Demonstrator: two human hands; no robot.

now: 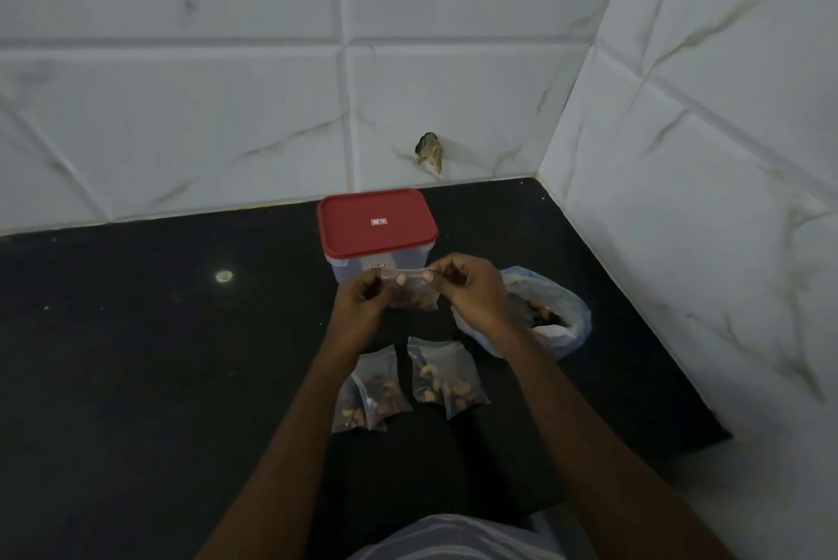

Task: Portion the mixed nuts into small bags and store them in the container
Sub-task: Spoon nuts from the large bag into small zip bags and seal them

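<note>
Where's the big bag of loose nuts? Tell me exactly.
Head view: the big bag of loose nuts lies open on the black counter, just right of the right hand pinching a small bag, and of the red-lidded container.

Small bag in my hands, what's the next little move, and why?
Probably press along the top strip of the small bag to seal it: the left hand and right hand pinch its two ends, nuts sit inside, and the red lid is on the container.
</note>
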